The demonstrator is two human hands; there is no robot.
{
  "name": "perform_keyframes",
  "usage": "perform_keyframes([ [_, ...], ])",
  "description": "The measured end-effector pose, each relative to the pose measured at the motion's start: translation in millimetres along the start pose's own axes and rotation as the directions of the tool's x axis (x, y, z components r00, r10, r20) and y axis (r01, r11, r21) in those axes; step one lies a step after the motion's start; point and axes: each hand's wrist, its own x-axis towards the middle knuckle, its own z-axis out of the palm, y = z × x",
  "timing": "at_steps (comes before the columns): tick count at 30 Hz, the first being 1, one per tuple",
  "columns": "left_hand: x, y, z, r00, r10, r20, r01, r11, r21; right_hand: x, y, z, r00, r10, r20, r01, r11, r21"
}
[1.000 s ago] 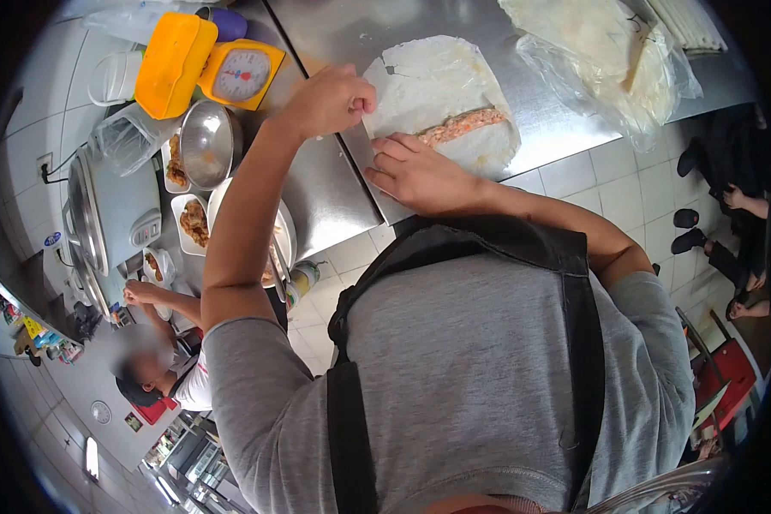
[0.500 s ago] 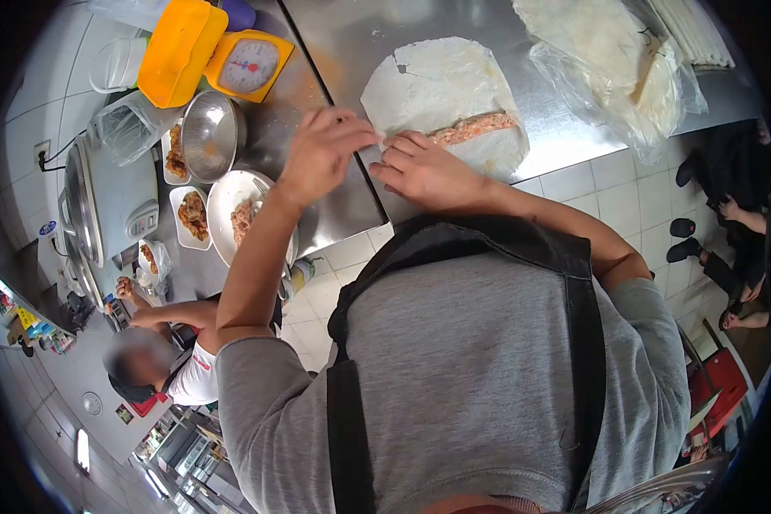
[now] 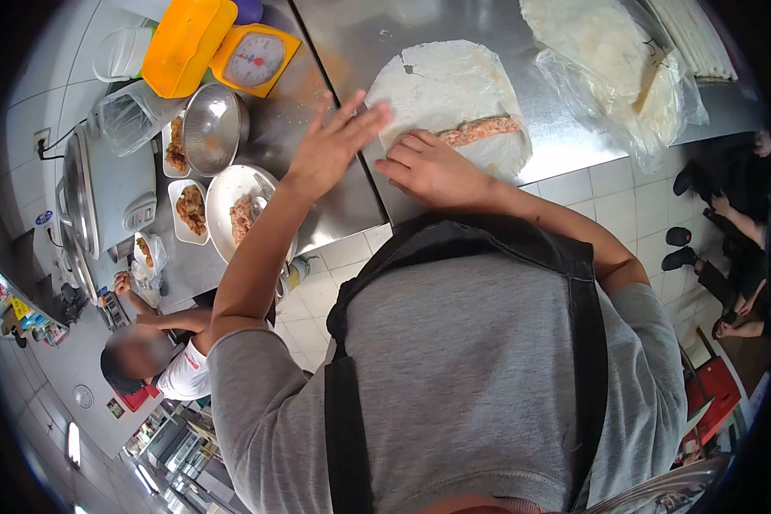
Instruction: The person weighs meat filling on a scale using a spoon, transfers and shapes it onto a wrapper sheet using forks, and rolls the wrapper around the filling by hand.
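A thin, pale wrapper sheet (image 3: 441, 81) lies on the steel counter, with a small tear near its far left edge. Along its near side runs a strip of ground meat filling (image 3: 480, 130). My right hand (image 3: 433, 169) rests at the near left edge of the sheet, its fingers curled and pressed on it, hiding the left end of the meat. My left hand (image 3: 338, 141) hovers just left of the sheet, fingers spread and slightly blurred, with nothing in it.
Left are a white plate of ground meat (image 3: 218, 193), a steel bowl (image 3: 216, 128), dishes of browned food (image 3: 190, 210), and a yellow scale (image 3: 255, 60). Bagged wrapper sheets (image 3: 604, 64) lie at right. A co-worker (image 3: 167, 355) is at lower left; other people are at right.
My left hand has gone from pinched fingers at the sheet's left edge to spread fingers. My right hand stays on the sheet, its fingers shifted slightly.
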Motion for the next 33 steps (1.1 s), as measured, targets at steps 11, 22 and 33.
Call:
perform_keyframes([
  [11, -29.5, 4.8, -14.6, 0.971, -0.063, -0.232, 0.034, 0.991, -0.130, -51.3, 15.0, -61.0, 0.970, 0.156, -0.186, -0.145, 0.987, 0.072],
  [22, -101.7, -178.7, -1.2, 0.560, -0.826, 0.065, 0.826, 0.562, 0.038, -144.5, 39.9, -116.8, 0.749, 0.488, -0.449, -0.539, 0.842, 0.017],
  [33, -54.1, -79.4, -32.4, 0.836, -0.509, -0.203, 0.301, 0.737, -0.606, -143.8, 66.8, -111.9, 0.759, 0.429, -0.489, -0.525, 0.848, -0.071],
])
